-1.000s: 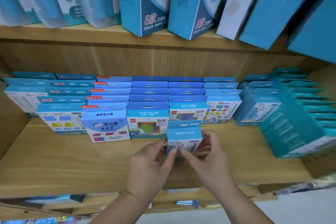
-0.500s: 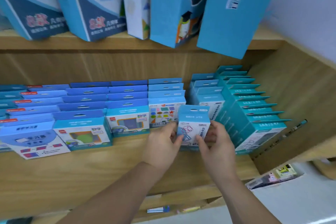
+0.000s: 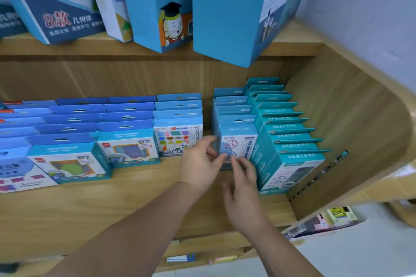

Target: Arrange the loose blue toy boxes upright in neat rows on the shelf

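Left hand [image 3: 200, 162] pinches blue box [image 3: 238, 135] at its left edge, right hand [image 3: 244, 189] lays straight fingers [image 3: 239, 167] on its face; box fronts short row [image 3: 229, 101] on shelf [image 3: 135, 209] by teal row [image 3: 290, 141], so hasty release = tips fwd.

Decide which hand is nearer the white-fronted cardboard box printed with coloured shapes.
Left. The left hand overlaps the lower right corner of the white-fronted cardboard box printed with coloured shapes. The right hand sits farther right, by the neighbouring blue cube-print cardboard box.
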